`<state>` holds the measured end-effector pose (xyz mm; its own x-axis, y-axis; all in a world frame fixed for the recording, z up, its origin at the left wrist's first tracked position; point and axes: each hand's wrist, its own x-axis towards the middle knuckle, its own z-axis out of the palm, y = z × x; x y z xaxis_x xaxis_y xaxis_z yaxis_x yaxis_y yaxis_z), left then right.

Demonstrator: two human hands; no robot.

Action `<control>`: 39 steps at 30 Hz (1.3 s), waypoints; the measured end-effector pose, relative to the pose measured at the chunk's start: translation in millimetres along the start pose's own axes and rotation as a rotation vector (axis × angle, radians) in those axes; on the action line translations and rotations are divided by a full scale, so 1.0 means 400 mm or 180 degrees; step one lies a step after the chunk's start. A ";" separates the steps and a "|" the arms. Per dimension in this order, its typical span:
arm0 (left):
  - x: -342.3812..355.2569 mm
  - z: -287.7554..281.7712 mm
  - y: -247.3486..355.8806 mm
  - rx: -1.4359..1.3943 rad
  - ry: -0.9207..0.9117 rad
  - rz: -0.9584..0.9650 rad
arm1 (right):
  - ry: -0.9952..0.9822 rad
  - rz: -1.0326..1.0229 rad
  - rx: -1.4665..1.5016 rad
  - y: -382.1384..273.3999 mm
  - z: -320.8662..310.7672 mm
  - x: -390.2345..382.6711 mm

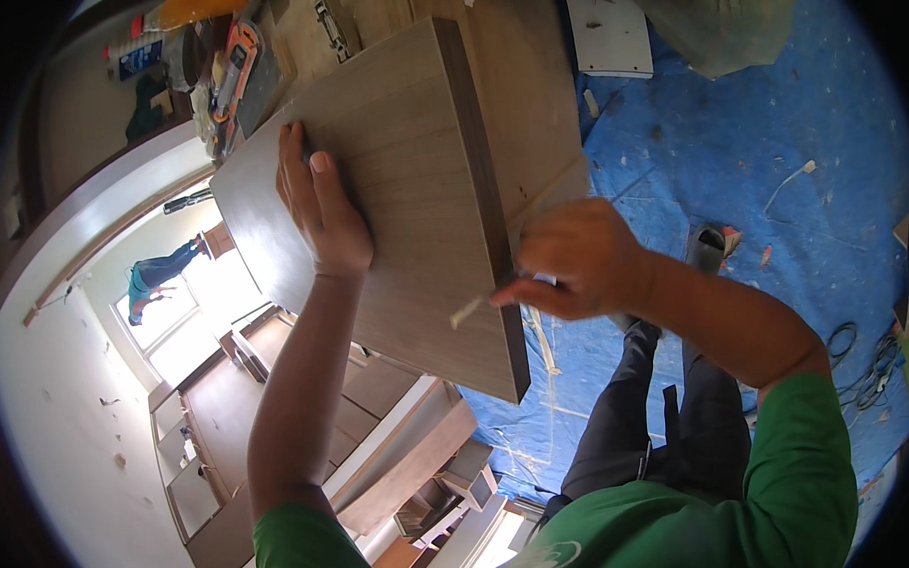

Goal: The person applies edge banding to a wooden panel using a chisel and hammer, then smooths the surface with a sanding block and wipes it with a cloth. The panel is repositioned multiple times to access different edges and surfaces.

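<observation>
A brown wood-grain panel (pixel 411 185) with a thick edge lies tilted across the middle of the view. My left hand (pixel 322 209) rests flat on its face, fingers stretched out. At the panel's right edge is my right hand (pixel 579 260), closed and smeared by motion. From its fingers a small thin piece with a pale tip (pixel 465 312) sticks out over the panel's face near the edge. The blur hides what kind of thing it is. Most of it is covered by the fingers.
Under the panel is a plywood surface (pixel 528 91) with a metal hinge (pixel 336 30). An orange utility knife (pixel 233 76) lies among tools at upper left. Blue sheeting (pixel 721 165) covers the floor, with cables (pixel 871 370) at right. Another person (pixel 156 279) is by a window.
</observation>
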<state>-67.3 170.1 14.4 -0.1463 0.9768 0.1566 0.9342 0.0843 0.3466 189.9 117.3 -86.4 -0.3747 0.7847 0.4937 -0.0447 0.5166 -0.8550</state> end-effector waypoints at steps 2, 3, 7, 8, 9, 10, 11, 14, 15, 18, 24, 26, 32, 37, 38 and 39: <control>-0.002 -0.006 -0.004 0.0038 -0.0015 -0.0009 | 0.0127 -0.0027 -0.0111 0.039 -0.021 0.052; -0.002 -0.008 -0.006 0.0084 -0.0030 -0.0010 | 0.0163 0.0065 -0.0089 0.058 -0.030 0.078; 0.002 -0.006 -0.006 0.0072 -0.0028 0.0046 | 0.0512 0.0104 -0.0287 0.137 -0.075 0.186; 0.002 -0.005 -0.007 0.0043 -0.0022 0.0048 | 0.0636 0.0044 -0.0376 0.159 -0.084 0.215; 0.004 -0.006 -0.008 0.0060 -0.0024 0.0056 | 0.0797 0.0190 -0.0455 0.179 -0.096 0.250; 0.003 -0.005 -0.008 0.0073 -0.0028 0.0060 | 0.0953 0.0340 -0.0536 0.196 -0.109 0.286; 0.006 -0.004 -0.005 0.0078 -0.0032 0.0078 | 0.0975 0.0538 -0.0479 0.203 -0.129 0.303; 0.007 -0.001 -0.006 0.0051 -0.0033 0.0061 | 0.0805 0.0995 -0.0168 0.201 -0.164 0.317; 0.007 -0.002 -0.005 0.0074 -0.0039 0.0074 | 0.0744 0.1005 -0.0133 0.187 -0.166 0.307; -0.003 -0.012 -0.016 0.0163 -0.0040 0.0031 | 0.0237 -0.0357 -0.1048 0.085 -0.081 0.158; 0.005 -0.007 -0.005 0.0145 -0.0070 0.0075 | -0.0523 -0.0244 0.0286 -0.029 -0.017 -0.061; 0.001 -0.007 0.000 0.0110 -0.0076 -0.0010 | -0.0464 -0.0227 0.0202 -0.020 -0.011 -0.050; 0.000 -0.009 -0.012 0.0150 -0.0084 0.0049 | -0.0010 -0.0279 -0.0161 0.078 -0.050 0.095; 0.001 -0.006 -0.022 0.0114 -0.0044 0.0127 | 0.0541 -0.0192 -0.0691 0.169 -0.090 0.230; 0.000 -0.007 -0.021 0.0124 -0.0041 0.0127 | 0.0611 -0.0053 -0.0611 0.192 -0.102 0.258; -0.001 -0.009 -0.020 0.0128 -0.0047 0.0119 | 0.0682 0.0085 -0.0531 0.217 -0.116 0.287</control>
<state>-75.9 168.4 14.9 -0.1065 0.9822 0.1548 0.9513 0.0554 0.3033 185.9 268.1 -96.4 -0.1685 0.8442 0.5089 0.1223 0.5302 -0.8390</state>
